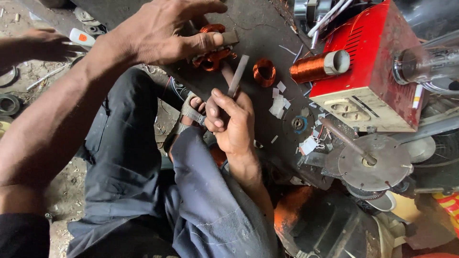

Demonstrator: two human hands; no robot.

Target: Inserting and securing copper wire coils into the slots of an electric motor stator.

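Note:
My left hand (162,33) reaches across the top of the view and pinches a small copper-wound part (213,56) between thumb and fingers, holding it against the dark work board (258,24). My right hand (232,122) is below it, above my knee, and grips a flat grey metal strip (238,74). The strip points up towards the wound part, and its tip is close beside it. My dark blue trouser legs and a sandalled foot lie under both hands.
A loose copper coil (264,71) and white paper scraps (279,102) lie on the board. A copper wire spool (318,66) rests against a red box with sockets (373,71). A metal disc with a threaded rod (373,162) sits lower right. Another person's hand (40,45) holds a white tool (81,37) upper left.

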